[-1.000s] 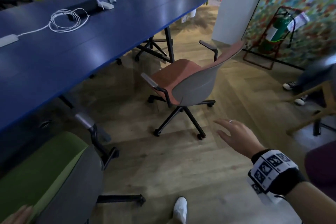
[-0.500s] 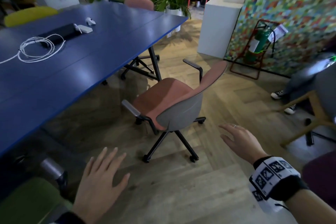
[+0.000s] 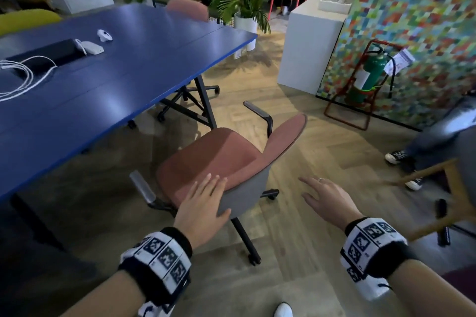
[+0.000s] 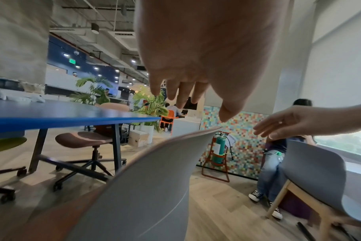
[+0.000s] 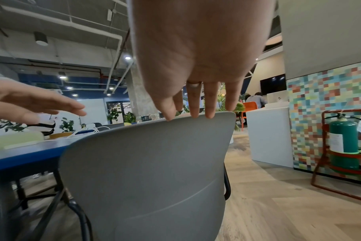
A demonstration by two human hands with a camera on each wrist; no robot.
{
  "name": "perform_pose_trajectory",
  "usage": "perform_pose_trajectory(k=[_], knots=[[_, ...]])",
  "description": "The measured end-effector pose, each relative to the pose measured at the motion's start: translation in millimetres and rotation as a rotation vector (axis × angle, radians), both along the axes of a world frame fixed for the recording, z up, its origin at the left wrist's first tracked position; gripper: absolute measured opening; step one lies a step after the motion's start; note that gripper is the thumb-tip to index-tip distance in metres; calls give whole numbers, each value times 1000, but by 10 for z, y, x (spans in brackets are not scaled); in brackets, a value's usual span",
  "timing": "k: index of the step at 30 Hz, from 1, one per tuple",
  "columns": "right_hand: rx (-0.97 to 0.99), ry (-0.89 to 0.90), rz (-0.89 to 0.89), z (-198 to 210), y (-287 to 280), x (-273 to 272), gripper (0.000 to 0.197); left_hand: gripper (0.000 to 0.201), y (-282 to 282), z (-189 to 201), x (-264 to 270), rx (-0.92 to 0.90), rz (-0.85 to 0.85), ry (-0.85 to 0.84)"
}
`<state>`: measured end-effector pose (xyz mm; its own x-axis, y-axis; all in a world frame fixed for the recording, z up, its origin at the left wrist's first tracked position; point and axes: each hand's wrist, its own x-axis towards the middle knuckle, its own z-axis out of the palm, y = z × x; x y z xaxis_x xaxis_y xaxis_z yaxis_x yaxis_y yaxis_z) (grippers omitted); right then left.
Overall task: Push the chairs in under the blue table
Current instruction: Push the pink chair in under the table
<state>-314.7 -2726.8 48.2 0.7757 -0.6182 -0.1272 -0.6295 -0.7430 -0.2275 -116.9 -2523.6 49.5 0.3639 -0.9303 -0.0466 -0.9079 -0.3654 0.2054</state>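
Since a second ago the left hand (image 3: 203, 203) has left the green chair at the table's near end and come forward beside the right hand (image 3: 328, 199); both now reach toward the pink chair (image 3: 219, 159), and the view has closed on it. Judgement: the step in hand is the push on this chair, not yet begun. The chair stands clear of the blue table (image 3: 108, 80), near its far corner leg, turned at an angle with its back toward the person. Left hand: fingers straight and together, over the back's near edge; contact cannot be confirmed. Right hand: fingers loosely spread, holding nothing, apart from the back. The chair has a smooth grey moulded shell, curved, with pink padded upholstery on seat and inner back, slim dark armrests and a black castor base. The table top is flat, matte blue, on dark angled legs. The floor (image 3: 296, 252) is wood-effect herringbone, on which castors should roll readily. A further pink chair (image 3: 189, 9) sits at the far end.
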Motion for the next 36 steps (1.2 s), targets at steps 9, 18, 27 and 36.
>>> perform_pose_trajectory(k=[9, 18, 27, 36], knots=[[-19, -27, 113, -85, -1319, 403, 68, 60, -1183, -249, -33, 131, 140, 146], [-143, 85, 441, -178, -1867, 1030, 65, 73, -1212, -237, 258, 426, 175, 322], [-260, 74, 838, -445, -1842, 1251, 61, 78, -1006, -441, 224, 338, 279, 284], [-280, 64, 1029, -516, -2253, 1503, 57, 82, -1226, -593, 179, 354, 407, 287]])
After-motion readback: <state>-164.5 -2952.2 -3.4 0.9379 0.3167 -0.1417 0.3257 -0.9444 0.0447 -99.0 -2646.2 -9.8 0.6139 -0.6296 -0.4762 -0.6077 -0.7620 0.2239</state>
